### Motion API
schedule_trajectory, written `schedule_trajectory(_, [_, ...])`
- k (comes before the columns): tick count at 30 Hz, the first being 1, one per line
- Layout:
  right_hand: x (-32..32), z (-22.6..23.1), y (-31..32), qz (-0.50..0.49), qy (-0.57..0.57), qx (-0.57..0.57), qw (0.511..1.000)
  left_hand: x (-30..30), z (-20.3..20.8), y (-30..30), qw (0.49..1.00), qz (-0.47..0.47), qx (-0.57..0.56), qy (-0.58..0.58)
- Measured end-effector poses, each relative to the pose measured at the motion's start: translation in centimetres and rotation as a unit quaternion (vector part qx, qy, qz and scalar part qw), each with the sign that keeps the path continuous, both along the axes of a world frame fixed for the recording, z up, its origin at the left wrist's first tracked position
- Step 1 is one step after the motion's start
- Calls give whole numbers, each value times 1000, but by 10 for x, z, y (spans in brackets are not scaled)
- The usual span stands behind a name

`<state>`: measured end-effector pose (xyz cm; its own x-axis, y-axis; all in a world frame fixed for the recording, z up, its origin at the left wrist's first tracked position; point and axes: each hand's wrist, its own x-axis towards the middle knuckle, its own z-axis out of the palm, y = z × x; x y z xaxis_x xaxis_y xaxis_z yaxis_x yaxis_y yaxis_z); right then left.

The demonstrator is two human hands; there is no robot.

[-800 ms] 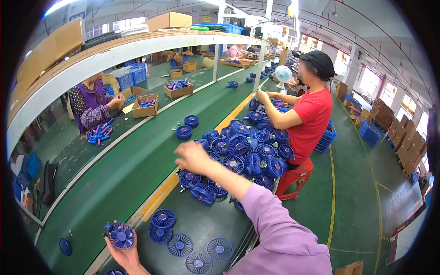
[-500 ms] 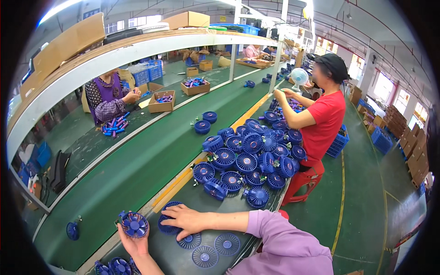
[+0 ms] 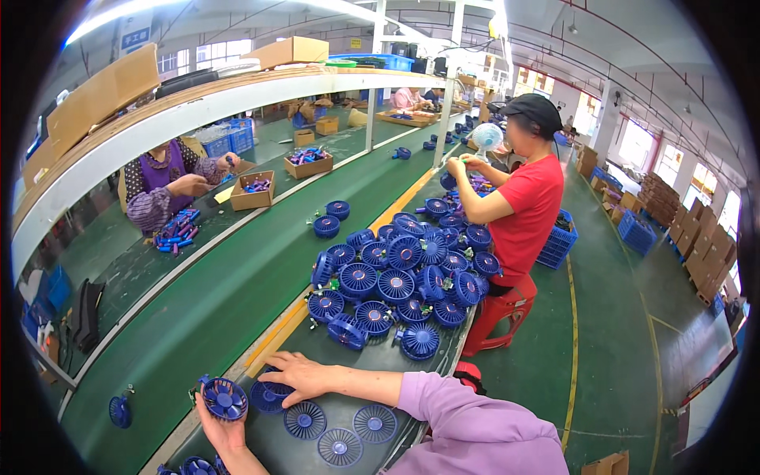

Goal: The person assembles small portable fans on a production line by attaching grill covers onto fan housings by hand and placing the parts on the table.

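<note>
Lower left, the left hand [image 3: 223,432] cups a blue fan [image 3: 225,400] in curled fingers. Lower centre, the right hand [image 3: 302,375] spreads over a blue grille [image 3: 267,400], its grip indeterminable; a careless sweep might scatter neighbouring loose grilles [image 3: 340,448].

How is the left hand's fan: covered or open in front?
Open: the blue fan in the left hand shows its blades bare, nothing covering them.

Heaped fan parts [image 3: 395,285] beside a conveyor [image 3: 214,297] show a factory.
</note>
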<state>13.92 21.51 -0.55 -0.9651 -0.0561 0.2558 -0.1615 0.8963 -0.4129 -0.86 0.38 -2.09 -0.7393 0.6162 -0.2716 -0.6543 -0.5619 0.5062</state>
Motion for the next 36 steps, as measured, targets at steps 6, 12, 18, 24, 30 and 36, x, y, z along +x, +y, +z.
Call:
schedule_trajectory(6, [-6, 6, 3, 53, -81, 9, 995, 7, -7, 2, 998, -20, 43, 39])
schedule_trajectory(12, [-5, 16, 20, 47, -41, -63, 996, 17, 0, 15, 998, -12, 23, 62])
schedule_trajectory(18, [-27, 51, -41, 69, 150, -97, 982, 42, 28, 25, 997, 17, 17, 68])
schedule_trajectory(24, [-41, 47, -55, 123, 148, -82, 978, 42, 21, 21, 999, 15, 4, 28])
schedule_trajectory(30, [-49, 26, -61, 129, 166, -154, 965, 58, 32, 29, 980, 158, -54, 104])
schedule_trajectory(36, [-57, 15, -82, 163, 103, -411, 891, 77, 38, 37, 864, 304, -213, 340])
